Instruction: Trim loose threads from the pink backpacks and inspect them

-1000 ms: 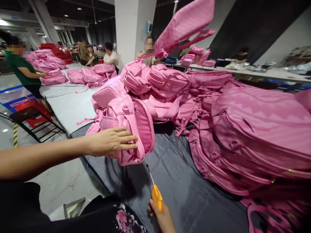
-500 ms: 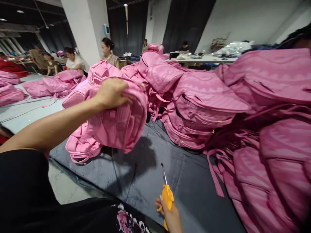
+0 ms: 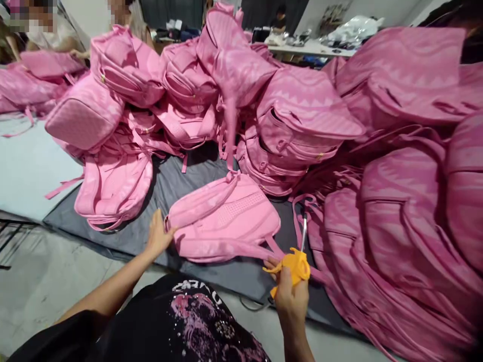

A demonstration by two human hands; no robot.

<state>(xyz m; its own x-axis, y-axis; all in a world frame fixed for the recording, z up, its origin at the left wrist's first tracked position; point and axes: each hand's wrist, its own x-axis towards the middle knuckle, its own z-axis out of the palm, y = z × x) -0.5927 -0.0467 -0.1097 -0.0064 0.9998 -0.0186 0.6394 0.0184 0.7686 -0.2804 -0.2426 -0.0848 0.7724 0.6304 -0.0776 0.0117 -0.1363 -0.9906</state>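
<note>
A pink backpack [image 3: 226, 221] lies back side up on the dark grey cloth [image 3: 169, 176] right in front of me. My left hand [image 3: 158, 235] rests against its left edge, fingers curled onto it. My right hand [image 3: 289, 286] is closed round yellow-handled thread snips [image 3: 295, 264], whose metal blades point up beside a strap at the backpack's right corner.
Heaps of the same pink backpacks [image 3: 396, 191] fill the table behind and to the right. Another pile [image 3: 109, 186] lies at the left. People [image 3: 41, 25] sit at the far left top. A white table with clutter [image 3: 317, 45] stands at the back.
My left hand lifted one backpack off the left pile and has laid it flat in front of me. My right hand with the snips moved up to its strap.
</note>
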